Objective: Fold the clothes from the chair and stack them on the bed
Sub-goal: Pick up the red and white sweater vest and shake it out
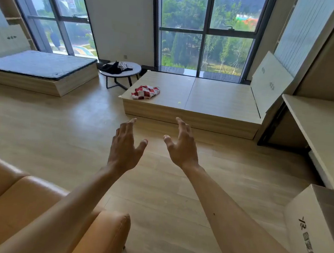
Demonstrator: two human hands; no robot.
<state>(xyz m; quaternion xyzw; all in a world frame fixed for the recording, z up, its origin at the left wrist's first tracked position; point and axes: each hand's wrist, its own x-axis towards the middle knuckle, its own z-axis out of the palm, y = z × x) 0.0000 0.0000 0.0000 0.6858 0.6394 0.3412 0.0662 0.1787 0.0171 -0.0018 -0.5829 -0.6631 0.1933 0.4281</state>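
My left grip (125, 147) and right grip (182, 146) hang spread wide and empty above the floor (61, 129). A red-and-white checked garment (145, 92) lies crumpled on the bare wooden bed (205, 97); dark clothes (114, 67) sit heaped on the round worktop (134, 71).

Ahead of me two tall windows (207, 32) look out on green trees. A cardboard box (318, 226) with dark printed characters stands on the wooden floor (71, 130) to my lower right. Above it a pale desk top (321, 127) runs along the right wall, and a flat white panel (271, 83) leans tilted just beyond its far end.
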